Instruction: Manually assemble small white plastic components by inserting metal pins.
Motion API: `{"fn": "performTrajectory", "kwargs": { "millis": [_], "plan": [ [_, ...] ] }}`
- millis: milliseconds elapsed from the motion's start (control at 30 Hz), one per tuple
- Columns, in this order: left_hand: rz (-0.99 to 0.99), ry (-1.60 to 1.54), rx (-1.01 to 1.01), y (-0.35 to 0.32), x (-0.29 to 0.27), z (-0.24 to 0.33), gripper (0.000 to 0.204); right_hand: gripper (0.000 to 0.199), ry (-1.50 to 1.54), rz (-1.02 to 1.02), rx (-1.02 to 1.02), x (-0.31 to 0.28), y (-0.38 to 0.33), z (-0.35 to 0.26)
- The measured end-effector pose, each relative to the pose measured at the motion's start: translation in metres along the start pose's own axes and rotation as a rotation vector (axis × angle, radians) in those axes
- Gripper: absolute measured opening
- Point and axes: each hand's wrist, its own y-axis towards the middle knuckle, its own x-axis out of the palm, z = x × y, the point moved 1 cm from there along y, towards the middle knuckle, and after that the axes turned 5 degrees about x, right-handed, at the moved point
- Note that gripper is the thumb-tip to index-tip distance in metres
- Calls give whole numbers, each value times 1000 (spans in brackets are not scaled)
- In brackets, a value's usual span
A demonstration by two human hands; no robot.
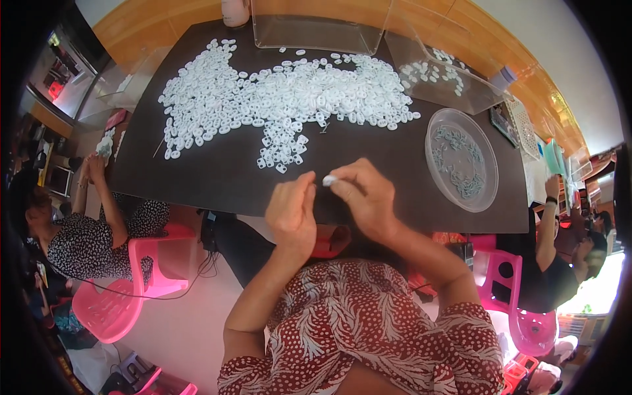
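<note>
Both hands are raised over the front edge of the dark table. My right hand (366, 197) pinches a small white plastic piece (329, 180) between thumb and fingertips. Just left of it, my left hand (289, 209) is closed, thumb against fingers; whatever it may hold is too small to make out. Beyond my hands lies a small cluster of white pieces with holes (283, 146), joined to a wide heap of white oval pieces (309, 92). A round clear tray (486, 196) at the right holds small grey-green parts (464, 184).
A clear bin (316, 36) stands at the back edge, beside a pale bottle (235, 12). Another clear box (454, 92) at the back right holds more white pieces. A tiny metal part (323, 128) lies near the heap. People work at both sides near pink chairs (141, 280).
</note>
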Motion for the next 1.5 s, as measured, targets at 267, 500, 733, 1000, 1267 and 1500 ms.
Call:
{"fn": "performTrajectory", "kwargs": {
  "millis": [267, 500, 733, 1000, 1267, 1500],
  "plan": [
    [-133, 528, 450, 61, 13, -38, 10, 15, -123, 278, 83, -90, 92, -3],
    [-274, 598, 546, 69, 24, -59, 9, 15, -598, 519, -136, -178, 189, 4],
    [-299, 493, 446, 79, 24, -62, 15, 12, -981, 559, -241, -198, 208, 47],
    [-194, 408, 493, 79, 25, -64, 9, 9, -766, 322, -513, -118, 133, 23],
    [-333, 453, 565, 74, 33, -60, 13, 10, -604, 133, -477, -92, 102, 10],
    [-224, 407, 597, 76, 32, -53, 11, 10, -508, 13, -422, -73, 82, 24]
  ]
}}
